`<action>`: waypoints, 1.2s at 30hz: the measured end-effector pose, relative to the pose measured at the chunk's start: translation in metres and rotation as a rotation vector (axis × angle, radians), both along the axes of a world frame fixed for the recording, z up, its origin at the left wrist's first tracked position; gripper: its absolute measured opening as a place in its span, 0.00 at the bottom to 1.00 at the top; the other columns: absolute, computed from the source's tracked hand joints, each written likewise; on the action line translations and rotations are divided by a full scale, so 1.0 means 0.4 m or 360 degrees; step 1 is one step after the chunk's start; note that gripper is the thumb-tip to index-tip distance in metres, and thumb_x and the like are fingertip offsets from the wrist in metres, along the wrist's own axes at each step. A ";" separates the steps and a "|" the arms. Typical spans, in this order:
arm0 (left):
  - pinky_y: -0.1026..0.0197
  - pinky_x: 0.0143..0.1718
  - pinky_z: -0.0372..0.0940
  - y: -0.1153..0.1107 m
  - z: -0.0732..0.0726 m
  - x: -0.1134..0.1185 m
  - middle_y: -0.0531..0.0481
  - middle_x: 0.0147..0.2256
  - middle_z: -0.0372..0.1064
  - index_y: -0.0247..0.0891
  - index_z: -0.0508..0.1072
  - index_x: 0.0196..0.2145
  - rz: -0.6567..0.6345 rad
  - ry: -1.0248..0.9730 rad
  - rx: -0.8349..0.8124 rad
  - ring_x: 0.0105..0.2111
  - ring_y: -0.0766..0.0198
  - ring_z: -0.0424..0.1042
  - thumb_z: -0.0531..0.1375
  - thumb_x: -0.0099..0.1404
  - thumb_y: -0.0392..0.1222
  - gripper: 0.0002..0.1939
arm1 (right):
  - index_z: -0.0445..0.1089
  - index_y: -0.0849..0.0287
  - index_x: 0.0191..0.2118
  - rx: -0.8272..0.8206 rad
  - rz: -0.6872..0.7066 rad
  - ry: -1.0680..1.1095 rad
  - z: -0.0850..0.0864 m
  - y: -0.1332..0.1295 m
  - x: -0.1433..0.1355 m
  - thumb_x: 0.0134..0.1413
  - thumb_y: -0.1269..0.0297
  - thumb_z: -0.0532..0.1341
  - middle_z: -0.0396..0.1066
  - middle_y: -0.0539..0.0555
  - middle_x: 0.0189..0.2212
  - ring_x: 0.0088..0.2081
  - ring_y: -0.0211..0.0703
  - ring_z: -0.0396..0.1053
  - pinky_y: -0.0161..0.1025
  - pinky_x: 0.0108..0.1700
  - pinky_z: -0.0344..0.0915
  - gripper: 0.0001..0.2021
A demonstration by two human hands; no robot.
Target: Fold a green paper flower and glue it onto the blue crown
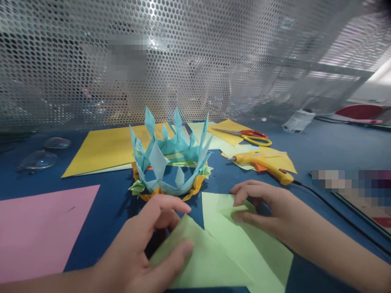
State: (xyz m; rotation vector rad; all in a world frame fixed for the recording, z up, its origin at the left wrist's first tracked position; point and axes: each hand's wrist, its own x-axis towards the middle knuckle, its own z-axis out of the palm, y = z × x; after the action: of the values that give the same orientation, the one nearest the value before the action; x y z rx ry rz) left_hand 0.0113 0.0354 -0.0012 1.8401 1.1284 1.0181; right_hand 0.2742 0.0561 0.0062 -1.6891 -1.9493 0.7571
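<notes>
A light green sheet of paper (220, 256) with a crease or overlapping edge lies slanted in front of me. My left hand (146, 248) has its thumb on top of the paper's left part and its fingers behind the raised corner. On the far right edge of the paper, my right hand (262, 207) has its thumb and bent fingers closed around the margin. Just beyond both hands stands a light blue folded-paper crown (158, 160), with pointed spikes and an orange twisted band (198, 185) around its base.
A pink sheet (45, 228) lies at left, glasses (38, 159) behind it. Yellow paper (104, 148) lies behind the crown. Scissors (256, 137) and a yellow glue gun (262, 160) with a black cord (330, 215) are at right. A perforated metal panel (183, 53) borders the blue table.
</notes>
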 end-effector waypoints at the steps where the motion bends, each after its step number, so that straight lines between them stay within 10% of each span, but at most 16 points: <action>1: 0.69 0.26 0.65 0.001 -0.004 0.000 0.62 0.23 0.66 0.50 0.70 0.41 0.0016 -0.0047 0.0033 0.23 0.67 0.68 0.63 0.60 0.39 0.12 | 0.70 0.52 0.26 -0.0035 -0.0014 0.0012 0.002 0.001 0.001 0.43 0.59 0.64 0.76 0.55 0.37 0.36 0.51 0.73 0.45 0.36 0.67 0.05; 9: 0.75 0.32 0.68 0.006 -0.007 -0.010 0.63 0.31 0.76 0.54 0.75 0.38 -0.0103 -0.0123 0.0334 0.28 0.70 0.75 0.66 0.58 0.32 0.15 | 0.79 0.52 0.33 -0.0097 -0.0209 0.0244 0.032 0.014 0.024 0.37 0.51 0.70 0.70 0.49 0.21 0.26 0.48 0.69 0.42 0.27 0.65 0.15; 12: 0.74 0.39 0.70 -0.001 0.000 -0.017 0.63 0.35 0.77 0.54 0.74 0.41 -0.0185 -0.0082 0.0362 0.32 0.68 0.76 0.64 0.60 0.29 0.19 | 0.77 0.52 0.23 0.0128 -0.0453 0.0287 0.057 0.026 0.051 0.38 0.45 0.70 0.74 0.52 0.24 0.27 0.50 0.70 0.42 0.28 0.63 0.15; 18: 0.68 0.43 0.72 0.001 0.009 -0.031 0.57 0.39 0.73 0.52 0.68 0.47 -0.0534 -0.0116 0.0420 0.38 0.66 0.76 0.57 0.62 0.20 0.26 | 0.72 0.47 0.38 0.0709 -0.0915 0.0574 0.103 0.061 0.126 0.53 0.49 0.66 0.78 0.54 0.43 0.42 0.56 0.74 0.46 0.34 0.68 0.11; 36: 0.70 0.45 0.71 -0.008 0.025 -0.023 0.57 0.39 0.74 0.51 0.66 0.48 -0.0543 0.0119 0.0526 0.38 0.67 0.77 0.57 0.62 0.21 0.25 | 0.69 0.59 0.54 0.0160 -0.0244 -0.0445 0.165 0.387 0.252 0.65 0.58 0.61 0.70 0.56 0.53 0.48 0.51 0.72 0.51 0.49 0.72 0.16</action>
State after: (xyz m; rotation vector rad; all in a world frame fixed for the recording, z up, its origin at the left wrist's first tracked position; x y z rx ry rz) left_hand 0.0020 0.0324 0.0086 2.2538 0.6784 0.9814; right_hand 0.3750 0.2109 0.0722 -1.9398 -1.9694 0.3763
